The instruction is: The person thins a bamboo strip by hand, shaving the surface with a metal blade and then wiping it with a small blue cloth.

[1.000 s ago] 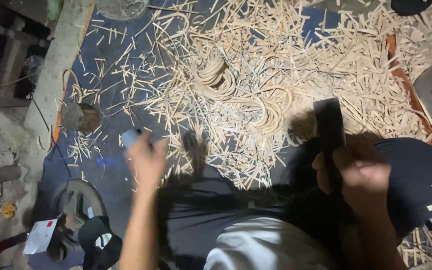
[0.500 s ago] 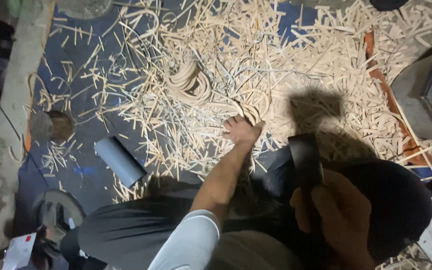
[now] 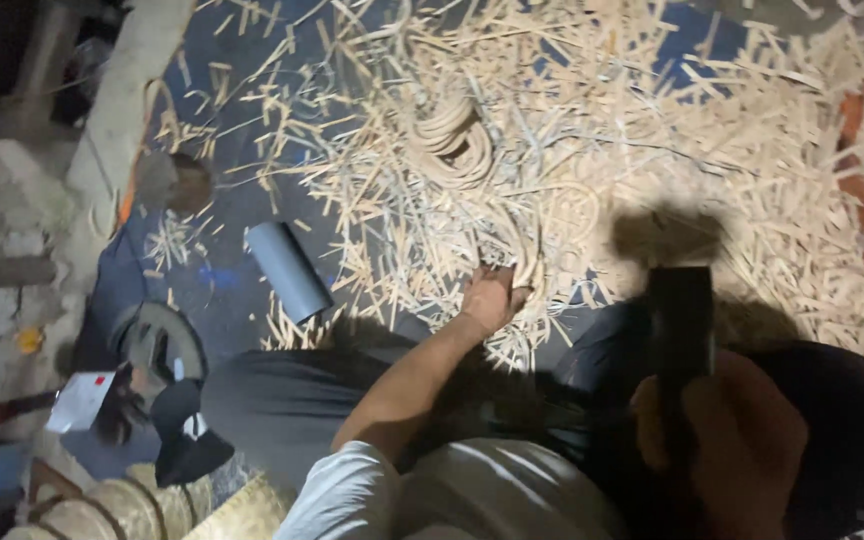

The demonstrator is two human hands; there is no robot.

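Two hands working: left hand (image 3: 492,297) is reaching into the heap of pale split cane strips (image 3: 592,150) on the floor, fingers closing on a curved pale cane strip (image 3: 532,262). Right hand (image 3: 732,450) is gripping a dark flat-bladed chopping tool (image 3: 680,335). Many strips already lying cut; coiled cane rings (image 3: 452,140) and grey plastic tube (image 3: 288,270) sitting untouched.

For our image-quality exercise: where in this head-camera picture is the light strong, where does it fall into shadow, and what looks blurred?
Head view: light falls brightest on the pale strip litter; a shadow crosses it above the dark flat tool. The right hand is near, dim and soft; the left hand is clearer. The left edge and the grey tube lie in gloom.
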